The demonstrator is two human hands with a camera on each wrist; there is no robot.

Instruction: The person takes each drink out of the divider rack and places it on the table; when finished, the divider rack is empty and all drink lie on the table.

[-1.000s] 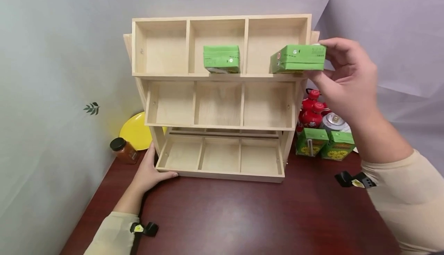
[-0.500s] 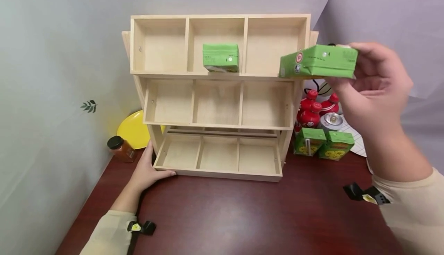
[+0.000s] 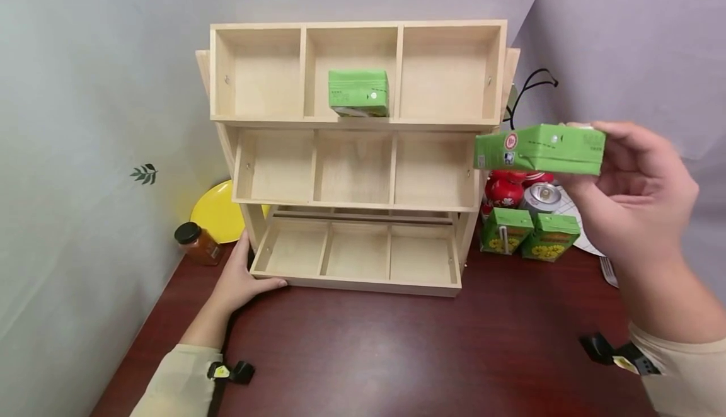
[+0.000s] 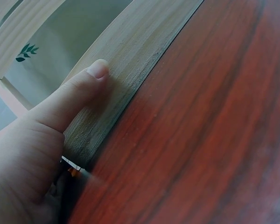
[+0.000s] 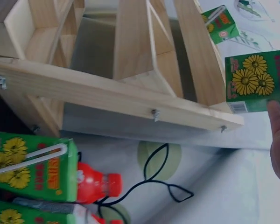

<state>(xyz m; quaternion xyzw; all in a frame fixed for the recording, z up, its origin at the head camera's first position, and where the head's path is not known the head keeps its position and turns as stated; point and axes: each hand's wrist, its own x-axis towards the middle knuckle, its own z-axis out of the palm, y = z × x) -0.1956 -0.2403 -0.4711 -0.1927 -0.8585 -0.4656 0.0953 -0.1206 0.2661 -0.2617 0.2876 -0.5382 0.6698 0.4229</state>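
Note:
My right hand point(image 3: 643, 193) holds a green drink carton point(image 3: 541, 149) by one end, thumb below and fingers above. The carton lies level in the air at the right side of the three-tier wooden rack point(image 3: 356, 290). Yellow flowers show on its face in the right wrist view. A second green carton point(image 3: 358, 91) sits in the top middle compartment. My left hand point(image 3: 238, 281) grips the rack's lower left corner. Its thumb point(image 4: 91, 77) lies along the front board in the left wrist view, while its other fingers reach round the side, mostly hidden.
Two more green cartons point(image 3: 507, 231) stand right of the rack, before red bottles point(image 3: 503, 191) and a silver can point(image 3: 541, 198). A fork point(image 3: 609, 271) lies farther right. On the left are a yellow plate point(image 3: 218, 212) and a black-lidded jar point(image 3: 197, 244).
My right hand has carried the carton rightward and then down, away from the top right compartment. My left hand keeps its grip on the rack's corner.

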